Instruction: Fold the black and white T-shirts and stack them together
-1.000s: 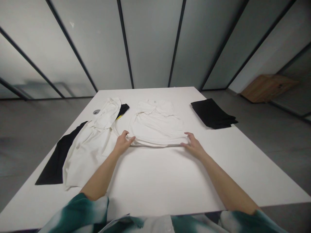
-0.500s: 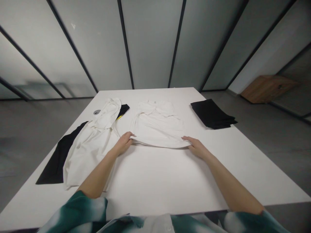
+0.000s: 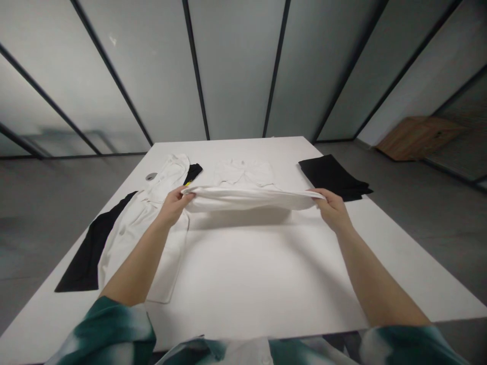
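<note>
A white garment, which looks like a shirt, is stretched between my two hands with its near edge lifted off the table. My left hand pinches the left corner of that edge, and my right hand grips the right corner. The far part of the garment lies on the table with wrinkles across it. Below the raised edge a shadow falls on the tabletop. Close to my left forearm lies another white garment, spread out over a black cloth.
On the white table, a folded black stack of cloth lies at the right edge. A small grey round object rests at the far left. Another black piece with a bit of yellow pokes out beside the left garment. Frosted panels stand behind.
Both hands have risen and spread apart, lifting the white garment's near edge from the table and pulling it wider. The other garments and the black stack stay in place.
</note>
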The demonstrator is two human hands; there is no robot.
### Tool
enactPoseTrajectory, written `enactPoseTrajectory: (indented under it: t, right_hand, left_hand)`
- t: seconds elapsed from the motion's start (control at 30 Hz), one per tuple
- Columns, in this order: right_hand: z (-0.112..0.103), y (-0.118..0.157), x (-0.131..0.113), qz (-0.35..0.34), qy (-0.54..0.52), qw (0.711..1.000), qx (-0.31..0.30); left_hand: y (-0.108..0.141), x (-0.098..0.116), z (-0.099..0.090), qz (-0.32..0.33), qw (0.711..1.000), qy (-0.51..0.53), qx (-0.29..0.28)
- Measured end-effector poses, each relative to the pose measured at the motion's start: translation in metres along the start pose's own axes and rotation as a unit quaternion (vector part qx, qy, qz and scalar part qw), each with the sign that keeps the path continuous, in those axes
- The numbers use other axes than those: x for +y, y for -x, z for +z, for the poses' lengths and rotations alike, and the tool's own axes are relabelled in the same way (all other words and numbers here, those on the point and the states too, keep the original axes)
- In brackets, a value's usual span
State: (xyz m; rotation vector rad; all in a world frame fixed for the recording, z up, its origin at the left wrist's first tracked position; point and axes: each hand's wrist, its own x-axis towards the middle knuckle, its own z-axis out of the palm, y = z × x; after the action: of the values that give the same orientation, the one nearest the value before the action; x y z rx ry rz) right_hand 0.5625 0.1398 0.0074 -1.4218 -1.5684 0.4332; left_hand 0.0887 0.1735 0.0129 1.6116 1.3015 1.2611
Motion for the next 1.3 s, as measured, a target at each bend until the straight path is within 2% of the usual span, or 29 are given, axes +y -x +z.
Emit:
enactPoseTrajectory:
  t: [0.07,0.13,0.2,0.3,0.37,0.43,0.57,0.67,0.8,0.83,0.9,1.0,1.1,1.2,1.3]
  right_hand:
    - [0.024,-0.018,0.008,-0.01,0.018,0.999,0.039]
    - [0.052,-0.033,0.017,-0.001,0.066,0.998,0.014]
    - [0.076,-0.04,0.024,0.015,0.145,0.988,-0.051]
    - [0.1,-0.036,0.032,0.033,0.279,0.949,-0.143]
    - [0.106,-0.028,0.034,0.033,0.345,0.925,-0.154]
    - [0.106,-0.02,0.035,0.015,0.378,0.913,-0.15]
    - [0.095,-0.004,0.039,-0.014,0.38,0.909,-0.173]
    - [0.077,0.009,0.042,-0.021,0.343,0.914,-0.213]
    - [0.039,0.017,0.041,-0.05,0.189,0.946,-0.26]
    - [0.029,0.014,0.039,-0.047,0.136,0.956,-0.256]
    - [0.013,0.003,0.034,-0.014,0.049,0.971,-0.233]
    - [0.006,-0.028,0.028,0.059,-0.01,0.984,-0.166]
    - [0.024,-0.063,0.029,0.138,-0.03,0.984,-0.11]
    - [0.052,-0.088,0.037,0.236,-0.023,0.97,-0.062]
    - [0.076,-0.097,0.05,0.289,0.024,0.955,-0.054]
  left_hand:
    - [-0.021,-0.013,0.02,0.019,0.998,-0.031,0.05]
    - [-0.038,-0.027,0.043,0.001,0.991,-0.119,0.061]
    - [-0.048,-0.04,0.066,-0.046,0.97,-0.237,0.004]
    - [-0.047,-0.054,0.09,-0.046,0.911,-0.405,-0.061]
    - [-0.042,-0.059,0.098,-0.021,0.875,-0.48,-0.066]
    - [-0.036,-0.06,0.1,-0.008,0.855,-0.512,-0.077]
    - [-0.018,-0.058,0.093,0.007,0.85,-0.513,-0.119]
    - [-0.003,-0.055,0.076,0.015,0.87,-0.462,-0.171]
    - [0.004,-0.039,0.032,0.076,0.923,-0.262,-0.271]
    - [0.002,-0.034,0.019,0.074,0.935,-0.204,-0.28]
    - [-0.009,-0.023,-0.003,0.017,0.948,-0.114,-0.298]
    - [-0.038,-0.017,-0.015,-0.088,0.959,-0.02,-0.267]
    - [-0.076,-0.026,0.002,-0.14,0.975,0.021,-0.173]
    - [-0.106,-0.043,0.029,-0.186,0.979,-0.049,-0.068]
    - [-0.116,-0.062,0.05,-0.204,0.965,-0.164,0.002]
